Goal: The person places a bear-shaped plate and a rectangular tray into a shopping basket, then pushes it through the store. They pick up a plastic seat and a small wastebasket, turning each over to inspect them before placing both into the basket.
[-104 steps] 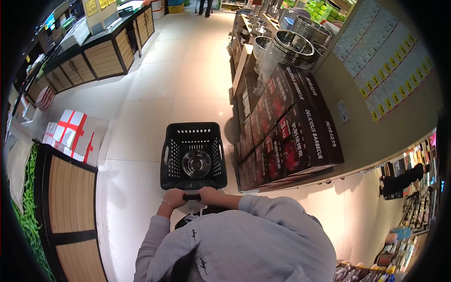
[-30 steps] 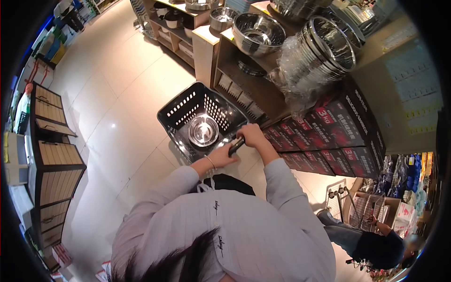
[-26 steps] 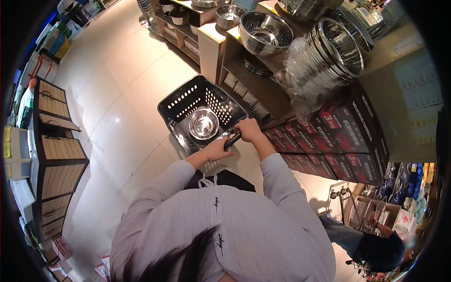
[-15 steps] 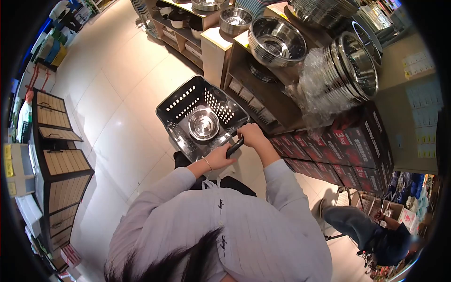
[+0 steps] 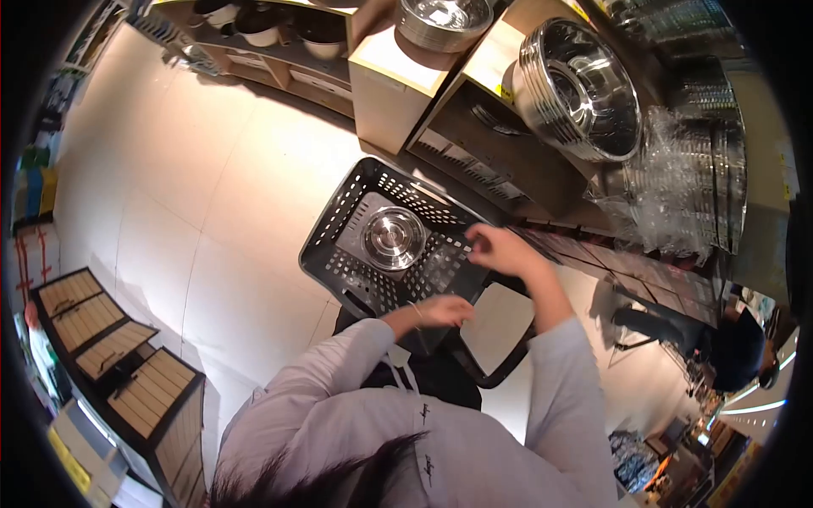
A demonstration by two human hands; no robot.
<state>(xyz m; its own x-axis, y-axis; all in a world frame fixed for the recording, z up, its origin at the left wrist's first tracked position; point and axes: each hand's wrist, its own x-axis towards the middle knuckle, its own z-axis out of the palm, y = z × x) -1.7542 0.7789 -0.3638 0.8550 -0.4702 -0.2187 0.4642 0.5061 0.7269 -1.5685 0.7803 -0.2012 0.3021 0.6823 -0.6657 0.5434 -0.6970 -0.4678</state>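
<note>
A black perforated shopping basket [image 5: 318, 222] is in front of my body, with a shiny steel bowl [image 5: 393, 240] on its bottom. Its black loop handle [image 5: 489, 378] has fallen to the near right side, away from my fingers. My left hand [image 5: 442, 311] is over the near part of the basket, slightly blurred, its fingers pointing right with nothing visible in them. Above the right rim hovers my right hand [image 5: 506, 251], fingers bent, thumb and forefinger apart, holding nothing I can see.
Stacked steel basins [image 5: 576, 89] and plastic-wrapped steelware [image 5: 677, 186] line the shelf at right. A stack of steel bowls [image 5: 445, 24] tops the shelf end. Wood-fronted cabinets [image 5: 140, 364] stand at left on the tiled floor [image 5: 241, 190]. A person [image 5: 735, 349] is at far right.
Both hands have let go of the basket handle, which has dropped to the near right. My hands have moved apart, the right one further right. The view has shifted closer to the shelves.
</note>
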